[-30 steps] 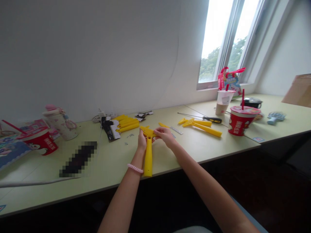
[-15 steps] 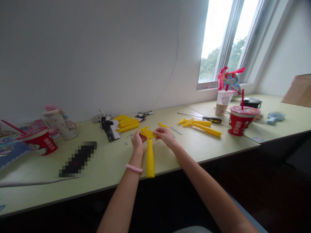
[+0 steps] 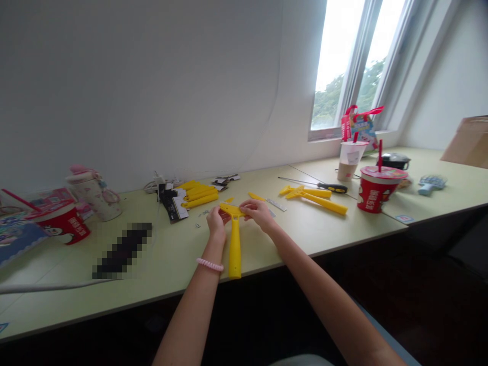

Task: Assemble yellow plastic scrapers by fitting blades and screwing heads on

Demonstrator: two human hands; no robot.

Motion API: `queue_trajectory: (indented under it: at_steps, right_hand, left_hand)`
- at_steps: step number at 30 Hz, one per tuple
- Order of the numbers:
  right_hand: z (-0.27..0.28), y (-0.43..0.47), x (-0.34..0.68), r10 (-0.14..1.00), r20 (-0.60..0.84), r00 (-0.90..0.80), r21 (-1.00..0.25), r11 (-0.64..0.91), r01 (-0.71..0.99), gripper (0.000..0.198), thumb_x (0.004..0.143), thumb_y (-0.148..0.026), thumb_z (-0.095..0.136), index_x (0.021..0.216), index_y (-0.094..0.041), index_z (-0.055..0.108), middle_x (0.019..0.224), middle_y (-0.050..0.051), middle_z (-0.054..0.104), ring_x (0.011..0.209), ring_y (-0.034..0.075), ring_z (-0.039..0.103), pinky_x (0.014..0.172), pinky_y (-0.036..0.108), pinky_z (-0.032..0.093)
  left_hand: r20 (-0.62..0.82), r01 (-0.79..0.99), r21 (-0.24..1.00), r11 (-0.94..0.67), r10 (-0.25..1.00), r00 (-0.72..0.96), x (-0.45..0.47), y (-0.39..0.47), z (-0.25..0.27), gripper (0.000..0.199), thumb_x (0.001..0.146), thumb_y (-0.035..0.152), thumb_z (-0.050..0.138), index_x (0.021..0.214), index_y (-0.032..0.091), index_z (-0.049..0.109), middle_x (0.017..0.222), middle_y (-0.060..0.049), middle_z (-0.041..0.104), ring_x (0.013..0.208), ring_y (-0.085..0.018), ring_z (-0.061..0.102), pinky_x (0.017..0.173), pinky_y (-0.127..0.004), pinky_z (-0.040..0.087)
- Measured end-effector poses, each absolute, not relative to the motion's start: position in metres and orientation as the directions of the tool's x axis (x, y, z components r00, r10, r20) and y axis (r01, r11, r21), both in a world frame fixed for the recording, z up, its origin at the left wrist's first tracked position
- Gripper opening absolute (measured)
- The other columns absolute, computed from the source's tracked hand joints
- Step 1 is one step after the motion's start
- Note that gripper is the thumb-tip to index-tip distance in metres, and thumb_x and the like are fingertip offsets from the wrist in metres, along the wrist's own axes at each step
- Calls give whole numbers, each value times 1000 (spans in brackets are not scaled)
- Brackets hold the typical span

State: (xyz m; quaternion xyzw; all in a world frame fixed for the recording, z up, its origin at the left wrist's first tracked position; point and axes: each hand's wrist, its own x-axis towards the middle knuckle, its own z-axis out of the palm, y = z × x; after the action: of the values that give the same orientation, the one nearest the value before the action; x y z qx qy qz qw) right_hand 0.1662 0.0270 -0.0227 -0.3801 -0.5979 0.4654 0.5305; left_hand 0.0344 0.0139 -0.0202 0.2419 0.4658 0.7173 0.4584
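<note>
The left hand [image 3: 216, 222] and right hand [image 3: 256, 211] grip a yellow tool's [image 3: 235, 246] head above the desk [image 3: 324, 229]; a screwdriver [image 3: 332, 188] lies farther right.

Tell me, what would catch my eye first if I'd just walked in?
Probably the bright yellow scraper, held by its head between the left hand and right hand near the table's front edge. Next, two red drink cups with straws: one at far left, another on the right. The bright window at upper right also stands out.
</note>
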Motion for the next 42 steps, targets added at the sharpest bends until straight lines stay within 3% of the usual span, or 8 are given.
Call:
queue_trajectory:
  at_steps: [3, 7, 10, 15, 23, 31, 38, 42]
  right_hand:
    - [-24, 29, 166, 948, 290, -130, -957, 284, -64, 15, 64, -25, 65, 72, -13, 65, 67, 3, 63, 52, 9, 57, 48, 22, 49]
    - [-25, 31, 165, 956, 280, -88, -953, 266, -144, 19, 60, -27, 67, 72, -13, 64, 64, 2, 63, 52, 11, 58, 49, 24, 50]
    - [-25, 31, 166, 961, 268, -70, -949, 250, -194, 21, 57, -28, 69, 70, -12, 63, 63, 2, 62, 54, 11, 58, 50, 24, 51]
    - [-23, 28, 166, 961, 258, -97, -951, 235, -200, 22, 57, -28, 70, 71, -12, 64, 66, 3, 63, 57, 11, 58, 51, 23, 51]
    - [-24, 31, 166, 959, 265, -100, -952, 243, -187, 22, 58, -30, 70, 70, -13, 64, 63, 2, 62, 53, 10, 57, 50, 22, 50]
    - [-23, 30, 167, 955, 282, -92, -954, 270, -128, 22, 60, -31, 68, 70, -13, 63, 60, 2, 63, 49, 10, 56, 50, 24, 48]
    - [-22, 28, 168, 963, 259, -76, -964, 262, 39, 19, 64, -31, 62, 74, -15, 64, 65, 3, 64, 56, 12, 57, 52, 23, 46]
    - [-24, 33, 170, 922, 382, 62, -910, 364, 198, 17, 70, -31, 56, 76, -18, 65, 80, 3, 66, 71, 15, 59, 67, 28, 47]
  left_hand:
    - [-130, -436, 899, -48, 921, -368, 37, 11, -19, 22, 79, 30, 43, 75, 13, 57, 62, -3, 62, 48, -10, 57, 47, -21, 43]
    - [-141, -370, 925, 92, 984, -108, 43, 6, -18, 44, 82, 51, 35, 84, 12, 57, 61, -6, 61, 43, -13, 56, 43, -24, 44]
    - [-84, -268, 959, 87, 996, 24, 45, 6, -19, 38, 81, 48, 40, 81, 12, 54, 51, -4, 57, 34, -11, 49, 37, -22, 37]
    - [20, -226, 974, -16, 1000, 19, 44, 10, -22, 25, 79, 39, 44, 74, 14, 48, 44, 1, 51, 31, -10, 44, 33, -19, 32]
    - [47, -207, 977, -42, 999, 21, 45, 7, -20, 27, 75, 42, 48, 74, 15, 48, 48, 0, 52, 34, -9, 44, 34, -20, 33]
    - [48, -208, 978, -29, 995, 86, 44, 7, -21, 15, 72, 28, 48, 67, 14, 50, 49, -2, 52, 37, -9, 45, 38, -22, 35]
    - [26, -220, 976, -9, 997, 75, 46, 8, -21, 11, 71, 25, 46, 66, 15, 48, 46, 1, 49, 33, -8, 42, 33, -20, 29]
    - [-22, -210, 977, 36, 997, 67, 46, 8, -22, 8, 71, 24, 45, 67, 17, 44, 46, 1, 48, 32, -8, 41, 33, -20, 28]
